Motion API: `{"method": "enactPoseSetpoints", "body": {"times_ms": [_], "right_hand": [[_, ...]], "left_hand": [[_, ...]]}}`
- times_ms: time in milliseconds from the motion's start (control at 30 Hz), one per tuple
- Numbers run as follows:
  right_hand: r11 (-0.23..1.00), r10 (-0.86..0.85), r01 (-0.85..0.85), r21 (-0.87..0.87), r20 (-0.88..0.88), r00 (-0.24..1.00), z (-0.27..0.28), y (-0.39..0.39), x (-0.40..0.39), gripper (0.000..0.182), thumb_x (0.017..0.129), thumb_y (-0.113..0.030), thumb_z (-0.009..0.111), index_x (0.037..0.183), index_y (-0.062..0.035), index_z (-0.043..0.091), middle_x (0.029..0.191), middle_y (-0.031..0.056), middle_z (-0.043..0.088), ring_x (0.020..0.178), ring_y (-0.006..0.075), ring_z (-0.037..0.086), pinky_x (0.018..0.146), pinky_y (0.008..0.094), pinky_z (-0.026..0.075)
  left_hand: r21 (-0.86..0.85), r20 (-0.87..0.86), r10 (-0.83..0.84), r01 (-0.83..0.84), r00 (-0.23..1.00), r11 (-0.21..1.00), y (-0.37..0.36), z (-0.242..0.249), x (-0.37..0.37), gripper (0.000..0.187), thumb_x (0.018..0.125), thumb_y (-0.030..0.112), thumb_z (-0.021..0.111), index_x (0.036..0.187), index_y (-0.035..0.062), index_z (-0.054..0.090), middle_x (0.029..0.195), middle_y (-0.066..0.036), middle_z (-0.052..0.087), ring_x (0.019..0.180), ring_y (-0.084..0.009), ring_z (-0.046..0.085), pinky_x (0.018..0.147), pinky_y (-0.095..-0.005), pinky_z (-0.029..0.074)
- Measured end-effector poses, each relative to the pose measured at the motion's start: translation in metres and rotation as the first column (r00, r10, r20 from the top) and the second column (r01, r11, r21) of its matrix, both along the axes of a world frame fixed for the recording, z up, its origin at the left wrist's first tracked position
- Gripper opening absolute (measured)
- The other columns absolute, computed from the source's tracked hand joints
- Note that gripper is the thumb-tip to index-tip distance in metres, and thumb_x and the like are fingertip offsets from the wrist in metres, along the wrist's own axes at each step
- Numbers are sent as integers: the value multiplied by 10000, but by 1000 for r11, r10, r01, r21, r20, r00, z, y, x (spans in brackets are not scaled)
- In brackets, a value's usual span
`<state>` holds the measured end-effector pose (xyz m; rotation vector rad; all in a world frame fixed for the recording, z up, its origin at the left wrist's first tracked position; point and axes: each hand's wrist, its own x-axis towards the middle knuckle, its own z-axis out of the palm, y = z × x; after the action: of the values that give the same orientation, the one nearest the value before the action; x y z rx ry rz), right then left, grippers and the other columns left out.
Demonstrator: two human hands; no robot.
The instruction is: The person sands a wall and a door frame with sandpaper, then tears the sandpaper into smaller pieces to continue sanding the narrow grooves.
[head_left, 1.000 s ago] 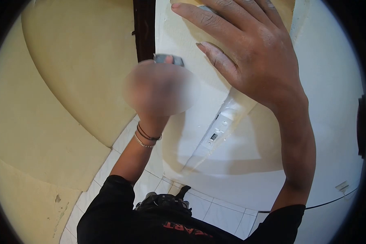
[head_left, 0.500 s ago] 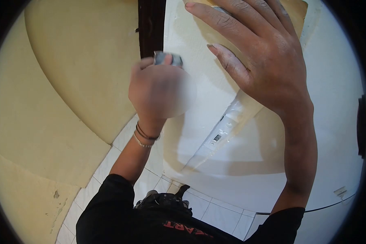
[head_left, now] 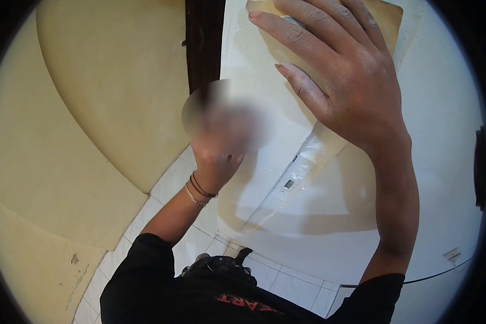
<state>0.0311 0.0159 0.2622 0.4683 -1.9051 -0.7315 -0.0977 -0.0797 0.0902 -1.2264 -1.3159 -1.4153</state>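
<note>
My right hand (head_left: 351,81) is at the upper right, fingers stretched and apart over a tan sheet (head_left: 392,21) against the white surface (head_left: 259,70). A small grey-blue piece shows between its index and middle fingers. Pale dust marks the thumb and fingers. My left hand (head_left: 221,135) is left of it, near the dark brown post; a blur covers most of its fingers, so anything it holds is hidden. Below the right hand, a pale slanted strip (head_left: 302,167) has small dark openings.
A dark brown upright post (head_left: 204,48) stands between the cream wall (head_left: 113,81) and the white surface. White floor tiles (head_left: 291,286) show below, with a black object (head_left: 218,264) by my shirt. A dark fixture (head_left: 479,167) is at the far right.
My left hand has moved slightly down and right, and the small grey object seen at its fingertips is now hidden. My right hand has barely moved.
</note>
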Motion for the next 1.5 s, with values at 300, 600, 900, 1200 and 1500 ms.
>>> {"method": "enactPoseSetpoints", "body": {"times_ms": [300, 600, 900, 1200, 1500], "right_hand": [[1000, 8, -8, -4, -5, 1000, -2, 0, 0, 410, 728, -179, 685, 1125, -89, 636, 1118, 132, 590, 1132, 269, 534, 1049, 474, 347], [998, -17, 18, 61, -26, 1000, -2, 2, 2, 438, 707, -178, 712, 1128, -92, 631, 1107, 138, 594, 1126, 273, 539, 1046, 468, 353], [998, 31, -30, -50, 22, 999, -2, -1, 4, 435, 709, -177, 711, 1129, -94, 632, 1107, 136, 598, 1119, 275, 544, 1041, 467, 360], [997, -14, 16, 75, -36, 999, -4, 0, 1, 418, 713, -154, 695, 1120, -85, 633, 1115, 131, 593, 1125, 273, 540, 1054, 461, 341], [986, -162, 162, 46, 6, 987, -4, -7, 6, 417, 722, -149, 692, 1131, -91, 632, 1126, 135, 591, 1138, 269, 536, 1063, 462, 333]], "left_hand": [[8, -33, 6, -5, 999, 1000, 3, 14, 14, 296, 701, 86, 785, 985, 63, 709, 861, -100, 553, 662, -206, 564, 536, -297, 470], [-19, -34, 21, -22, 999, 1000, 2, 23, 14, 320, 711, 48, 774, 1022, 61, 697, 876, -98, 539, 606, -179, 508, 510, -287, 420], [-43, 30, 25, -23, 999, 999, -1, 21, 16, 309, 722, 53, 765, 1024, 57, 696, 891, -107, 535, 608, -181, 514, 519, -278, 436], [124, 44, 2, -7, 999, 992, 9, 14, 6, 303, 721, 49, 770, 1016, 62, 700, 897, -101, 542, 656, -177, 533, 542, -272, 441], [69, 2, 0, 0, 1000, 998, 7, 21, 3, 328, 710, 63, 779, 1029, 79, 703, 870, -98, 541, 593, -170, 503, 506, -269, 423]]}}
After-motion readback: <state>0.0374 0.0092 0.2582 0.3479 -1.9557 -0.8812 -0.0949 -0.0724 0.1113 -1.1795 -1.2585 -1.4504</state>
